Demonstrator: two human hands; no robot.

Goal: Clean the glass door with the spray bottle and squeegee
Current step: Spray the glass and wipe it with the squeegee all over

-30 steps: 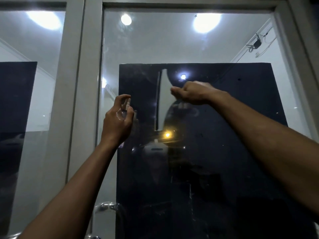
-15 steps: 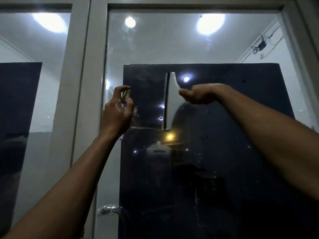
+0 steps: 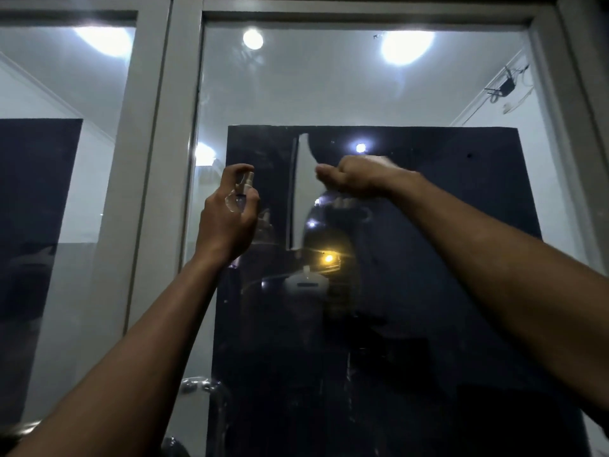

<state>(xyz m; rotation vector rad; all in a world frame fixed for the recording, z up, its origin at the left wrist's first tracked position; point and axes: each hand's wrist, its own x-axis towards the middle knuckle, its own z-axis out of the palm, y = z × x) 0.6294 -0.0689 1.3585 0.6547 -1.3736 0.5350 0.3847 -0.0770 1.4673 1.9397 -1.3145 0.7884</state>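
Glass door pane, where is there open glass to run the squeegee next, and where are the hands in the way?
Free: the glass door above both hands up to the top frame, and the wide stretch below between the forearms. Crowded: mid-height, where the left hand grips the spray bottle close beside the upright squeegee that the right hand holds.

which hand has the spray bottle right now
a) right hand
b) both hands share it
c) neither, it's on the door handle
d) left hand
d: the left hand grips the small clear spray bottle with a finger over its top, while the right hand holds the squeegee, its blade upright against the glass door.
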